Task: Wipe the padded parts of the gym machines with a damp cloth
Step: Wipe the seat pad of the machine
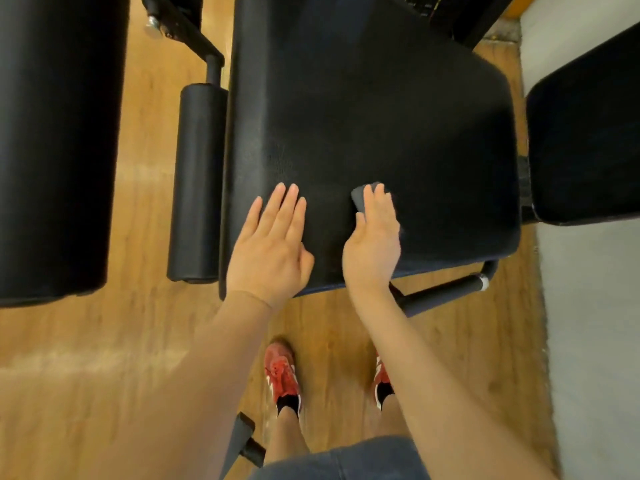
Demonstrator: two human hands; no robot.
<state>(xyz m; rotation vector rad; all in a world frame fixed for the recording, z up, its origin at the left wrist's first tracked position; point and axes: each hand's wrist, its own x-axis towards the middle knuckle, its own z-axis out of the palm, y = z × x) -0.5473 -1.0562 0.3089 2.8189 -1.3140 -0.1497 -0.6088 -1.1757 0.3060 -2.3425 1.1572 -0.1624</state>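
A large black padded seat (381,116) fills the middle of the view. My right hand (375,240) presses a small grey cloth (360,199) onto the pad near its front edge; only the cloth's far corner shows past my fingers. My left hand (273,244) lies flat on the same pad to the left of the cloth, fingers spread and holding nothing.
A black roller pad (195,181) hangs along the seat's left side, with another big black pad (52,143) further left. A third black pad (588,140) sits at the right by a grey wall. A metal foot bar (446,292) juts out under the seat. Wooden floor (104,358) below.
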